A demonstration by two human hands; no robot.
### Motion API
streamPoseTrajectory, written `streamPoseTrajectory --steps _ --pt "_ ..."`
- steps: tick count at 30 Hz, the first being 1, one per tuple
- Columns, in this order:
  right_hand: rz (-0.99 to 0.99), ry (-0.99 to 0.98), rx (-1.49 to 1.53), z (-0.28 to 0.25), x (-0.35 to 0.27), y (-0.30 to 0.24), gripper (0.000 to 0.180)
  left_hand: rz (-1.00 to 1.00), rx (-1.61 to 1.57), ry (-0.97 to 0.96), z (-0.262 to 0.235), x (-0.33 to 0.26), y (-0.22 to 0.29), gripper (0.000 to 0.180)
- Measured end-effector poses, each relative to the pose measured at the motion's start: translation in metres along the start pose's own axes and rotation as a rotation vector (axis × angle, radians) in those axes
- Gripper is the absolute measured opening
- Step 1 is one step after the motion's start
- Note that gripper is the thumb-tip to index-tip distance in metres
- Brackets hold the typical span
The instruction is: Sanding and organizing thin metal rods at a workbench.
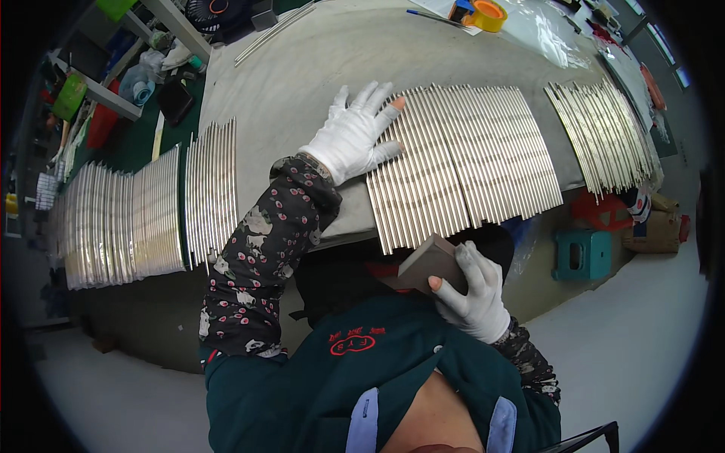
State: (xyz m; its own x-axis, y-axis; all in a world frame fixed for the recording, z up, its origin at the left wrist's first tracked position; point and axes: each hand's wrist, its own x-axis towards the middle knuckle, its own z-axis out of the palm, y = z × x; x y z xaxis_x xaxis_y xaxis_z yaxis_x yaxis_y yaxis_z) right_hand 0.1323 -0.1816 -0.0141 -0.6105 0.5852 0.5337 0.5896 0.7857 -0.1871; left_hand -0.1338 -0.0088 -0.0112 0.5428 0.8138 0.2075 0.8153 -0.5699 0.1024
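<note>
My left hand (351,134), in a white glove with bare tips on thumb and index finger, lies with fingers spread at the left edge of a row of shiny metal rods (461,155). The rods lie side by side on the table, their near ends at its front edge. In my right hand (477,296), gloved the same way, is a flat-faced grey-brown block (429,266), gripped between thumb and fingers. This block is close to the near ends of the rods; whether it touches them I cannot tell.
More rods (211,192) lie at the left, beside wrapped bundles (113,223). Another rod pile (602,136) sits at the right. Yellow tape (487,15), a blue pen (438,18) and a few loose rods (273,34) are at the back. A teal stool (582,255) stands below right.
</note>
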Motion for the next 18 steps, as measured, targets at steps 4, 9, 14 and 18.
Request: streamPoseTrajectory --steps 4,9,14,18 --pt "0.06 -0.02 0.007 -0.003 -0.012 -0.004 0.072 0.056 0.062 -0.085 0.004 -0.005 0.003 0.067" --pt "0.113 -0.017 0.041 -0.001 -0.017 -0.005 0.08 0.043 0.101 -0.121 0.002 -0.018 -0.006 0.067" --pt "0.103 -0.009 0.023 0.002 -0.019 -0.006 0.079 0.046 0.11 -0.087 0.003 -0.026 -0.011 0.064" --pt "0.075 0.013 -0.03 0.009 -0.017 -0.005 0.074 0.036 0.084 -0.094 0.002 -0.026 -0.01 0.064"
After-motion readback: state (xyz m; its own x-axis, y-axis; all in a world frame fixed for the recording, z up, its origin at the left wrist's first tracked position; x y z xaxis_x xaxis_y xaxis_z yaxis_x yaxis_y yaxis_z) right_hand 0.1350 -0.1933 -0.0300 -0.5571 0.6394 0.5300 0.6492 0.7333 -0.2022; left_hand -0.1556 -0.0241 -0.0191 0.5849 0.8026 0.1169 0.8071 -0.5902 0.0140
